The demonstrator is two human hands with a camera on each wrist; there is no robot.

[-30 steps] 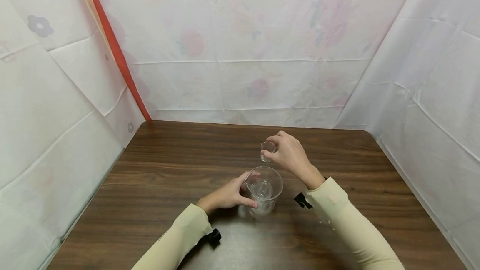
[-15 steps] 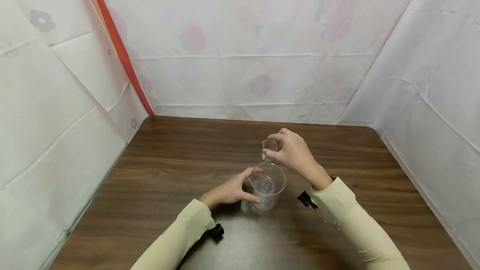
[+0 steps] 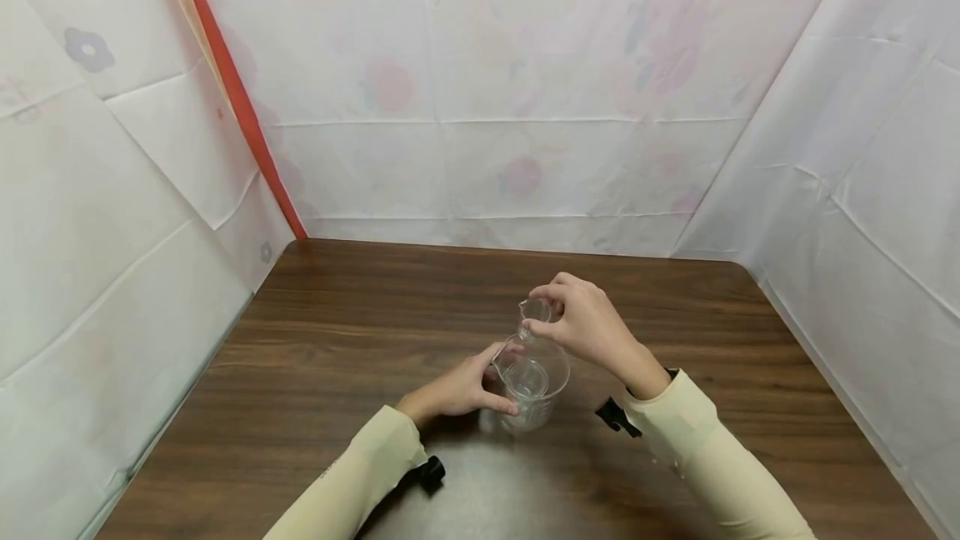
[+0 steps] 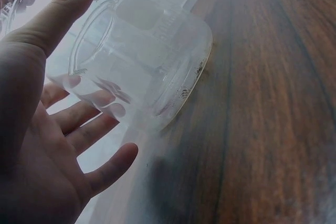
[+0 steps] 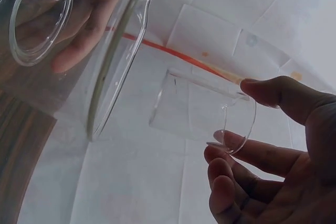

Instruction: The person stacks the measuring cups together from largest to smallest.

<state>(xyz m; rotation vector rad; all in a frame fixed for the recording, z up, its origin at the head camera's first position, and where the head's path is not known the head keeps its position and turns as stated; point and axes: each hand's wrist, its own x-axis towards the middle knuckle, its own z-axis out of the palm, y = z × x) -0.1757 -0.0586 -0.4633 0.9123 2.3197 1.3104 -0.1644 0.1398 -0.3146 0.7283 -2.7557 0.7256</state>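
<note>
On the table stands a large clear glass beaker (image 3: 545,409) with printed markings, a smaller beaker (image 3: 527,377) nested inside it. My left hand (image 3: 461,387) holds the large beaker from its left side, thumb on the near wall and fingers behind it. Above its far rim, my right hand (image 3: 588,322) pinches a small clear beaker (image 5: 189,106) near the mouth, between thumb and fingertips. In the head view the small beaker's base overlaps the large rim; the right wrist view shows a gap between them. The small beaker looks empty.
The dark wood-grain table (image 3: 337,323) is bounded by white printed cloth (image 3: 465,165) at the back and both sides. A red strip (image 3: 240,102) runs down the back left corner. Black wrist-camera mounts (image 3: 431,473) hang from both sleeves.
My right hand has lowered the small beaker toward the large beaker's far rim. The left hand and the large beaker stay in place; the head view shifts slightly.
</note>
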